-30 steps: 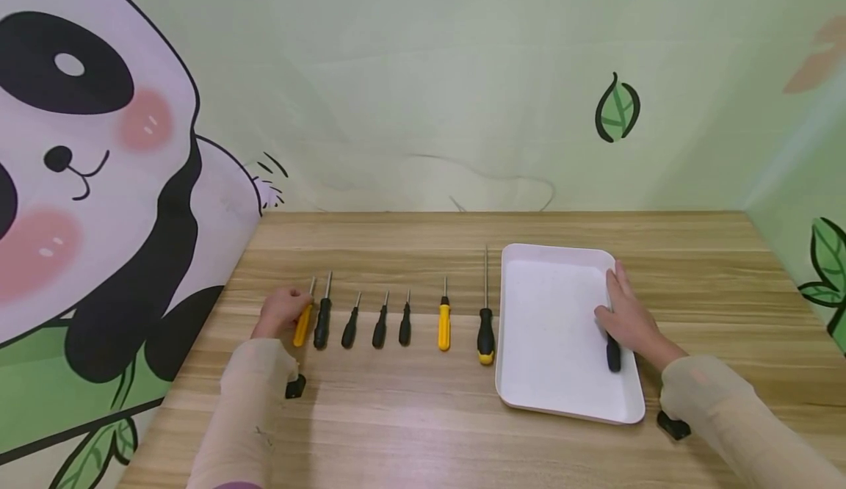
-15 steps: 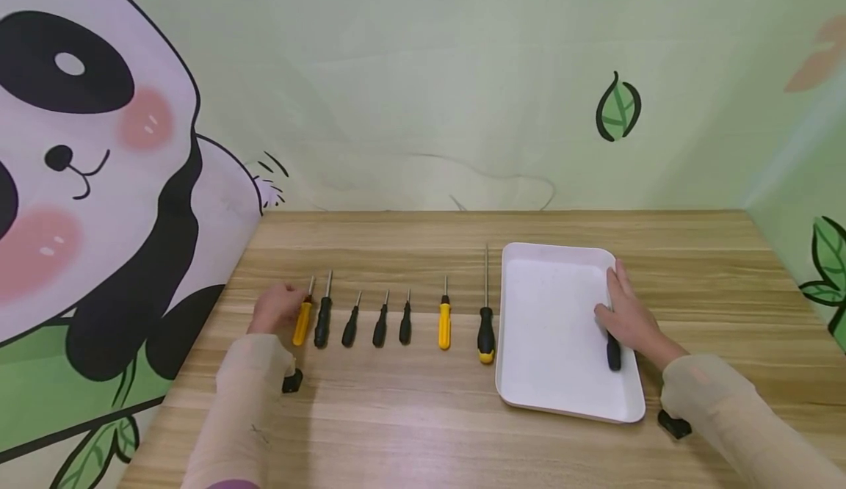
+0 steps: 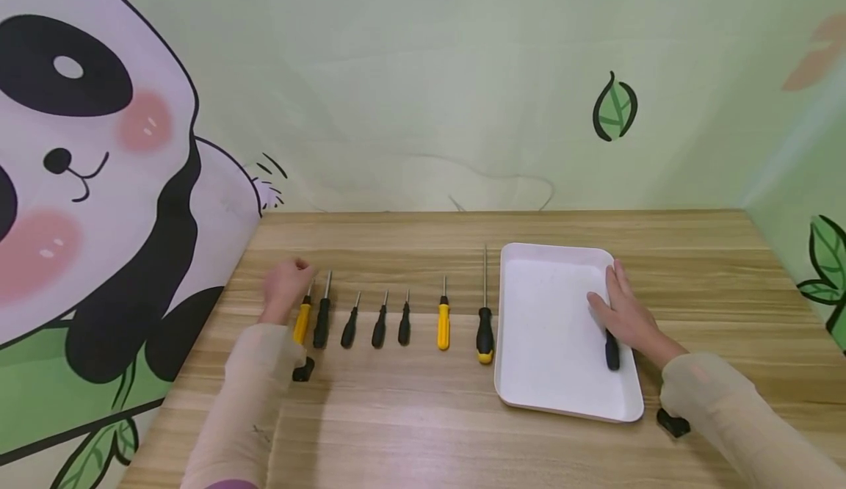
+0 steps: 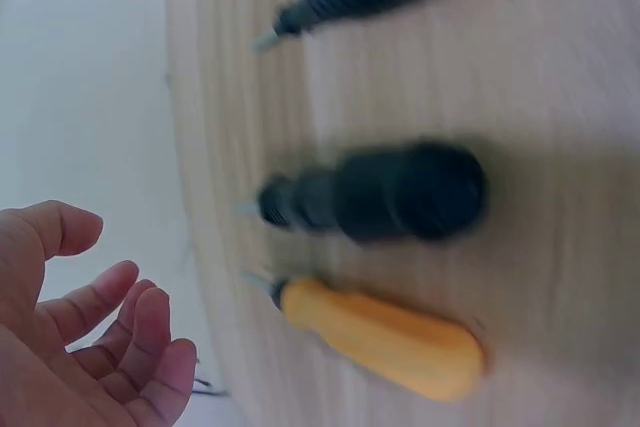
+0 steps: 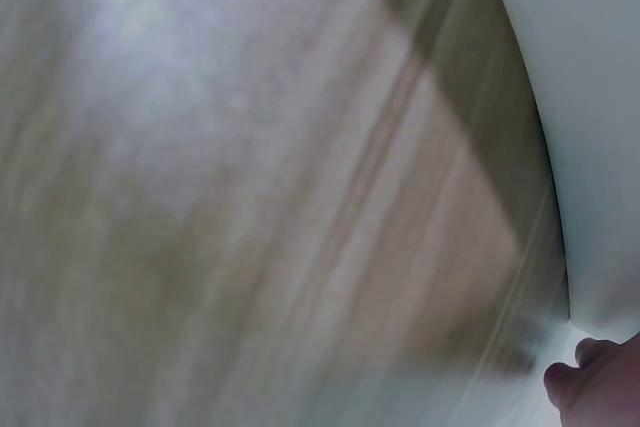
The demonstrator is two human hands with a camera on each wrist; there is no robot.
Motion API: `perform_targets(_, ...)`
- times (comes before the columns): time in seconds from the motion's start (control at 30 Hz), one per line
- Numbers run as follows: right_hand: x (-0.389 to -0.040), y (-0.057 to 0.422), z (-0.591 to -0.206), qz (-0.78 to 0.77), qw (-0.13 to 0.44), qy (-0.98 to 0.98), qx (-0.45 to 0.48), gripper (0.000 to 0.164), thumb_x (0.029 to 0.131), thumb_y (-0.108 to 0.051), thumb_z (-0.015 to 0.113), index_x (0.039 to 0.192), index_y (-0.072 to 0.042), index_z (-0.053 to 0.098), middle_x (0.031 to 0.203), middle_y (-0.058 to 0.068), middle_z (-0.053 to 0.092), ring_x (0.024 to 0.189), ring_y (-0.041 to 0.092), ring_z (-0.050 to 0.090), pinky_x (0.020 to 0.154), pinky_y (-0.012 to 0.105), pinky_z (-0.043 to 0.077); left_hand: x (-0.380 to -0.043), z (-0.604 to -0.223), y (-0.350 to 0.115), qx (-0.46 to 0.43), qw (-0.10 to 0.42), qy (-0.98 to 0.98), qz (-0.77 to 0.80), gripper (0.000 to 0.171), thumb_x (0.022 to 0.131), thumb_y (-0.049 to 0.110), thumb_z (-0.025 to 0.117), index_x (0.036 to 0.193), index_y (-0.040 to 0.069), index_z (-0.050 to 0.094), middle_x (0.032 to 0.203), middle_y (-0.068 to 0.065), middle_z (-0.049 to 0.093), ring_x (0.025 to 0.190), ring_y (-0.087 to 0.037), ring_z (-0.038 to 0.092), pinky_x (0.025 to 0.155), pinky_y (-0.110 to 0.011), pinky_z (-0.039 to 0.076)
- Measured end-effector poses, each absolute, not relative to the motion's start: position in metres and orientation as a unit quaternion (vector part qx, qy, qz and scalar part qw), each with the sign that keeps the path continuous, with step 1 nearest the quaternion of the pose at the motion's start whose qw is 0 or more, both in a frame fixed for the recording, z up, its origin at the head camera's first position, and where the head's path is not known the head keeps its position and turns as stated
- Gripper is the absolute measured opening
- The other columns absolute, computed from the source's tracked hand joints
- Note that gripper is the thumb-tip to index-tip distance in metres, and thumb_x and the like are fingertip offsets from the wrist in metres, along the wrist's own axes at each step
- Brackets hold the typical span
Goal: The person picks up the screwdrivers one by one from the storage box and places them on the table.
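Observation:
My left hand (image 3: 287, 287) is over the table at the left end of a row of screwdrivers, beside the shaft of a yellow-handled screwdriver (image 3: 302, 321). In the left wrist view its fingers are loosely bent and hold nothing. A thicker black screwdriver (image 3: 322, 324) lies just to the right. My right hand (image 3: 628, 318) lies across the right rim of a white tray (image 3: 548, 393), fingers extended, thumb over the inside. Under it, a black-handled screwdriver (image 3: 612, 353) lies in the tray, its upper part hidden by the hand.
Between the left hand and the tray lie several small black screwdrivers (image 3: 379, 327), another yellow screwdriver (image 3: 443, 325), and a long black-and-yellow screwdriver (image 3: 485, 336) close to the tray's left side. A wall with a printed panda stands behind the wooden table (image 3: 396, 423).
My left hand has let go of the yellow screwdriver and moved up past its shaft. The right thumb has spread slightly to the left. The tray and screwdrivers have stayed put.

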State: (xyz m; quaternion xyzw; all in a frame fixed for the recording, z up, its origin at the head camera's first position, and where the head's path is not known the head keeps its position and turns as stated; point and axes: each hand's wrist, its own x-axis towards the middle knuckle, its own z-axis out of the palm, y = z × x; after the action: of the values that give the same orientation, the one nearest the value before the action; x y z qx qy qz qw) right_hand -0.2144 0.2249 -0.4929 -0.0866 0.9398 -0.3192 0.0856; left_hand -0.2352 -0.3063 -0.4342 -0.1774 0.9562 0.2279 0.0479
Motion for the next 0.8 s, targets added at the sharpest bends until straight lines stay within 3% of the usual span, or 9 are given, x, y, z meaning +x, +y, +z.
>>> perform_targets(0.33,-0.215,0.225,-0.494,-0.327,0.084,0.938,-0.082,0.073,0.094,-0.044,0.024,0.136,0.007,-0.007,0.144,0.022,-0.017,0.132,0.039,-0.009,0.100,0.061,0.006,-0.244,-0.424,-0.272,-0.135,0.007,0.946,0.296,0.034,0.085,0.030,0.045,0.107,0.005,0.055,0.103,-0.013,0.058,0.087,-0.024,0.051,0.072,-0.034,0.043)
perform_targets(0.57,-0.215,0.226,-0.494,-0.354,0.085,0.927,-0.090,0.059,0.095,-0.023,0.022,0.136,0.009,-0.007,0.144,0.022,-0.018,0.132,0.037,-0.013,0.102,0.059,0.004,-0.244,-0.418,-0.248,-0.110,0.025,0.933,0.341,0.034,0.087,0.030,0.046,0.110,0.006,0.053,0.105,-0.013,0.057,0.090,-0.024,0.052,0.074,-0.034,0.044)
perform_targets(0.8,-0.215,0.226,-0.494,-0.384,0.082,0.915,-0.094,0.059,0.089,-0.009,0.024,0.135,0.009,-0.009,0.144,0.022,-0.019,0.132,0.034,-0.016,0.104,0.056,-0.002,-0.242,-0.410,-0.229,-0.084,0.030,0.933,0.348,0.034,0.087,0.031,0.046,0.110,0.008,0.055,0.109,-0.011,0.057,0.097,-0.025,0.053,0.081,-0.038,0.043)
